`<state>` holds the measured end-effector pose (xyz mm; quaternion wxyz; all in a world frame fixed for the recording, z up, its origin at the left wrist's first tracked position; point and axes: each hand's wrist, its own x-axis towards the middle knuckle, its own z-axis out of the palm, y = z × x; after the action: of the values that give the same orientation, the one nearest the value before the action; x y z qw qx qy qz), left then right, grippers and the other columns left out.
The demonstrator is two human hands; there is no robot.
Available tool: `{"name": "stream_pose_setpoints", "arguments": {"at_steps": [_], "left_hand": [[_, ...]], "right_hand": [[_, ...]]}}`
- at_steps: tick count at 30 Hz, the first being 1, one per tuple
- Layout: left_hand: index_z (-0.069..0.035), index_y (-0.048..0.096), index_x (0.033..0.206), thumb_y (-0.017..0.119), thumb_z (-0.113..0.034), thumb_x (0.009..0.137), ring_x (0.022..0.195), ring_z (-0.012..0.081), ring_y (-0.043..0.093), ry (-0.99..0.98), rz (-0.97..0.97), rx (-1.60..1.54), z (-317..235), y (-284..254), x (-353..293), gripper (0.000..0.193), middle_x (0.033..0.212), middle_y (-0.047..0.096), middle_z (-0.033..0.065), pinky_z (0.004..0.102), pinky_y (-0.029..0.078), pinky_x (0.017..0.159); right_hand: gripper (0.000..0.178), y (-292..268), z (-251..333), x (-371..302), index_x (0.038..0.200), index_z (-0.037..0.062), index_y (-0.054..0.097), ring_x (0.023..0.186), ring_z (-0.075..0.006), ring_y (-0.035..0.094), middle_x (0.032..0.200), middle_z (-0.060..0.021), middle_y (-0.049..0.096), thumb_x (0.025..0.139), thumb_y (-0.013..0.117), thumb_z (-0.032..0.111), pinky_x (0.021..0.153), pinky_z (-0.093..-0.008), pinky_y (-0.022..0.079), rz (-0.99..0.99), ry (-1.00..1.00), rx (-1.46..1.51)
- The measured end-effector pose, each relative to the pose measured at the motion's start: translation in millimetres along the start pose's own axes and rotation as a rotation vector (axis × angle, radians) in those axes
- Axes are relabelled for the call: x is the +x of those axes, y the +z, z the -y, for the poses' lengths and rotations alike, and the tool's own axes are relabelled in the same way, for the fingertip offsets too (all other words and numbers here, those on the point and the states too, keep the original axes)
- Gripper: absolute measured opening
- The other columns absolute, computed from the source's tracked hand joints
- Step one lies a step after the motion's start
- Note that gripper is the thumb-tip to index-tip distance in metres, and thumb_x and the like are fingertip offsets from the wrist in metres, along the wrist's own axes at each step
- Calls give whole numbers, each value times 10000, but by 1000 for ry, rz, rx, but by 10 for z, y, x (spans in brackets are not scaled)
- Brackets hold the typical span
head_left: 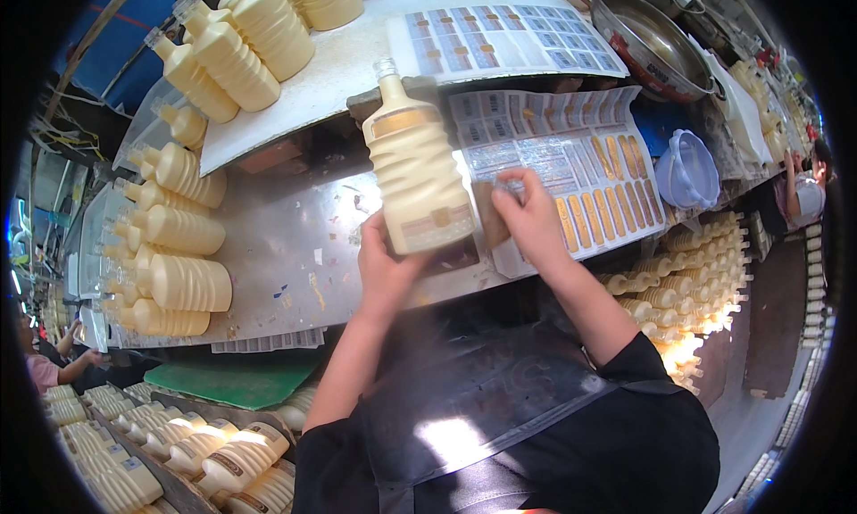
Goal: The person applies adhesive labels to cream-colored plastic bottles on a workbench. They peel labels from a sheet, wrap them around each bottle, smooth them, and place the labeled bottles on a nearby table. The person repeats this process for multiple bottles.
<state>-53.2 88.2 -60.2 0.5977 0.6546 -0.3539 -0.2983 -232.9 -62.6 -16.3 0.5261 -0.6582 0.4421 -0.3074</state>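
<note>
A cream plastic bottle (415, 161) with rippled sides stands tilted over the metal bench. It has a gold band at its shoulder and a pale label strip with a small gold patch near its base. My left hand (386, 257) grips the bottle by its lower left side, fingers partly hidden behind it. Close by the bottle's right side, my right hand (528, 215) pinches a small flat brown piece (489, 214); its exact kind I cannot make out. Under and beyond the right hand lies a sheet of gold and brown label strips (607, 197).
More label sheets (500, 37) lie on the white raised shelf (366, 63). Cream bottles (187, 282) line the bench's left side. A metal basin (647, 37) and lilac bucket (687, 170) stand at right. Bottles (245, 456) fill the lower left; others (683, 282) stand right.
</note>
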Motion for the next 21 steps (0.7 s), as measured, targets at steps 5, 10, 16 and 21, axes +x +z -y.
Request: {"name": "stream_pose_setpoints", "arguments": {"at_steps": [5, 10, 16, 21], "left_hand": [[4, 382, 1399, 869, -66, 808, 1222, 208, 598, -11, -19, 57, 22, 27, 24, 769, 1324, 595, 144, 355, 496, 1055], [5, 375, 1396, 870, -45, 801, 1210, 202, 610, -45, 3, 74, 44, -21, 46, 775, 1318, 597, 135, 356, 507, 1047], [-15, 378, 1399, 869, -18, 794, 1210, 191, 612, -99, 22, -15, 101, -18, 65, 779, 1303, 607, 116, 355, 509, 1045], [-32, 425, 1397, 898, -37, 772, 1215, 197, 605, -82, 10, -32, 0, 3, 59, 784, 1302, 611, 100, 364, 490, 1063]], "right_hand": [[273, 156, 626, 395, 1183, 52, 626, 835, -225, 681, 906, -127, 720, 952, 666, 192, 727, -363, 531, -94, -376, -9], [265, 537, 855, 626, 1122, 82, 672, 865, -419, 705, 931, -229, 729, 943, 648, 276, 788, -485, 547, -17, -556, -309], [240, 427, 244, 896, 1190, 37, 670, 805, -115, 694, 924, -74, 749, 1003, 671, 187, 706, -278, 530, -87, -102, 24], [191, 404, 36, 1025, 1180, 31, 685, 844, -76, 664, 972, -32, 735, 1022, 653, 132, 750, -227, 527, -32, -84, 314]]}}
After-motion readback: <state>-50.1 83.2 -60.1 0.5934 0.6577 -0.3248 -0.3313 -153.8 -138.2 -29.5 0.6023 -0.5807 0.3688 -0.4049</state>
